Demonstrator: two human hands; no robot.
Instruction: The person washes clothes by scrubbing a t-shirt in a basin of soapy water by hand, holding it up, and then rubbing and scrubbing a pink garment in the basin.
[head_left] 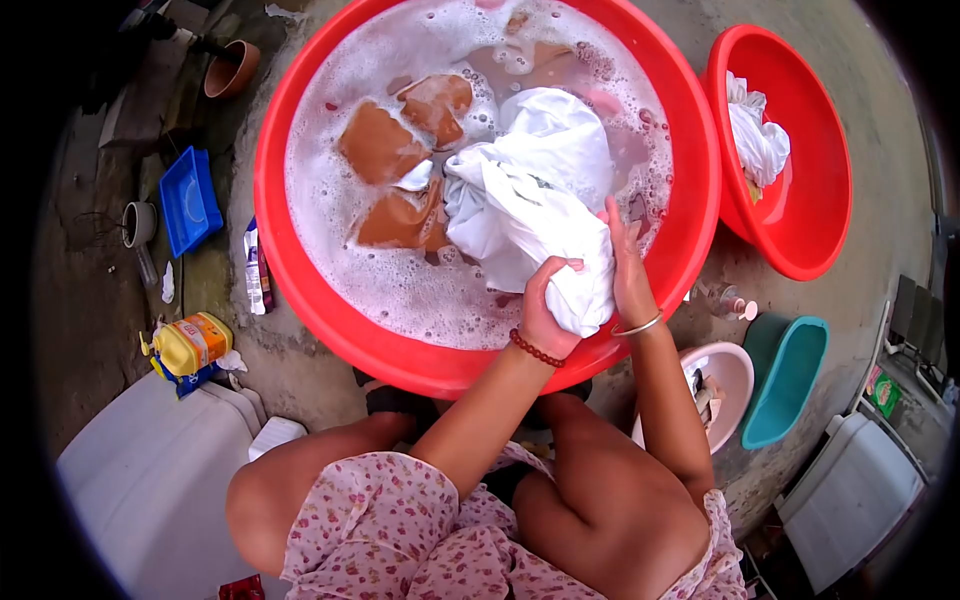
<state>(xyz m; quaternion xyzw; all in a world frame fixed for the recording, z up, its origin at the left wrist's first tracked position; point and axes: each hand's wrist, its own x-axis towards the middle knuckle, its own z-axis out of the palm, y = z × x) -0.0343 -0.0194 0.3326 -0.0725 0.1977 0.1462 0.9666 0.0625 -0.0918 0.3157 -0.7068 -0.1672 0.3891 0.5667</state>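
My left hand (549, 314), with a red bead bracelet at the wrist, is closed around the near end of a bunched wet white cloth (545, 205). Against the right side of that cloth lies my right hand (628, 265), fingers straight and flat, a metal bangle at its wrist. Most of the cloth rests in a large red basin (690, 190) of foamy water, and its near end is lifted near the rim. Brown cloth (383, 143) floats in several humps left of it. What lies under the suds is hidden.
A smaller red basin (815, 200) with a white cloth (757, 140) stands at the right. Nearer are a pink basin (735, 375), a teal tub (760, 430) and a pump bottle (735, 303). At left are a blue tray (188, 205) and a yellow bottle (193, 342).
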